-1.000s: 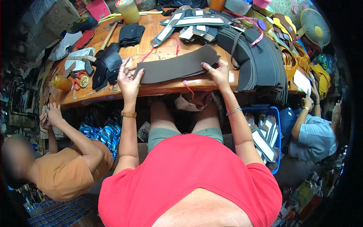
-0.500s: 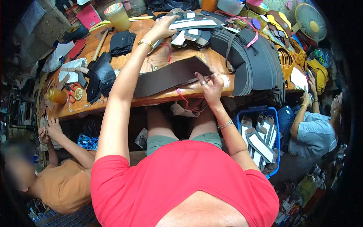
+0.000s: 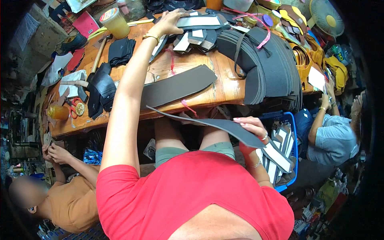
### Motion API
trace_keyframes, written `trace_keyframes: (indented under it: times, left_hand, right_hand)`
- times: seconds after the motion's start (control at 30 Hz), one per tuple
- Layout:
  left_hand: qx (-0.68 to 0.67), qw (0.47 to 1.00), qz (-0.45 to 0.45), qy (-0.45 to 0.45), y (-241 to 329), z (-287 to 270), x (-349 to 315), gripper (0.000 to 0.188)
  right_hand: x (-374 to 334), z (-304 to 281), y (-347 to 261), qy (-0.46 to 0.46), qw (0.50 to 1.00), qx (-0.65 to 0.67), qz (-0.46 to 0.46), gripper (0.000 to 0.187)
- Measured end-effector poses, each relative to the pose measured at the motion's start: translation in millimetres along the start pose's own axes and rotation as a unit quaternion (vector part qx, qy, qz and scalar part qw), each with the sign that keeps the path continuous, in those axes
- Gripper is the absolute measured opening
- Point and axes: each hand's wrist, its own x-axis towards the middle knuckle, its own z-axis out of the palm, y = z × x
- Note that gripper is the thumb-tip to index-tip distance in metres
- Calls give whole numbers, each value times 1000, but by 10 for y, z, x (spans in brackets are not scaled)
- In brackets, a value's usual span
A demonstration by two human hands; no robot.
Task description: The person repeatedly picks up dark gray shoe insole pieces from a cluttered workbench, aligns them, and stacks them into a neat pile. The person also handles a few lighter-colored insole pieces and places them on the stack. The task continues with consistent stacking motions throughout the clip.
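My right hand [image 3: 254, 130] is closed on the end of a long dark grey strip [image 3: 216, 123], with its fingers on top. This strip hangs bent in front of my body, clear of the table, beside a blue basket [image 3: 297, 140]. A similar dark strip [image 3: 176, 86] lies flat near the table edge. At the far side my left hand [image 3: 170, 23] rests with spread fingers at the end of a white-faced grey strip [image 3: 202, 21], on top of a heap of such pieces [image 3: 194, 42]. Its fingertips are partly hidden.
A thick fanned stack of dark strips [image 3: 272, 68] overhangs the table's [image 3: 228, 68] right edge. White-faced strips fill the basket. Left lie a hammer [image 3: 100, 52], scissors [image 3: 74, 109], a yellow jar [image 3: 58, 112] and black pieces [image 3: 122, 52]. Co-workers sit on both sides.
My right hand has lifted the upper dark strip off the one beneath and drawn it toward my body and right. My left hand stays at the heap.
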Motion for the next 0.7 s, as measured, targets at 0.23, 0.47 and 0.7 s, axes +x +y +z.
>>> trace_keyframes:
  times: [0.23,0.47,0.7]
  left_hand:
    - [-197,976,43,85,592,-1111,-127,64]
    - [-72,995,-36,-54,737,-449,-796,49]
    - [-85,995,-52,1,661,16,-572,39]
  right_hand:
    - [137,-397,-38,101,992,-49,-56,27]
    - [116,-405,-145,166,980,29,106,19]
    - [56,-336,-299,137,986,52,81,23]
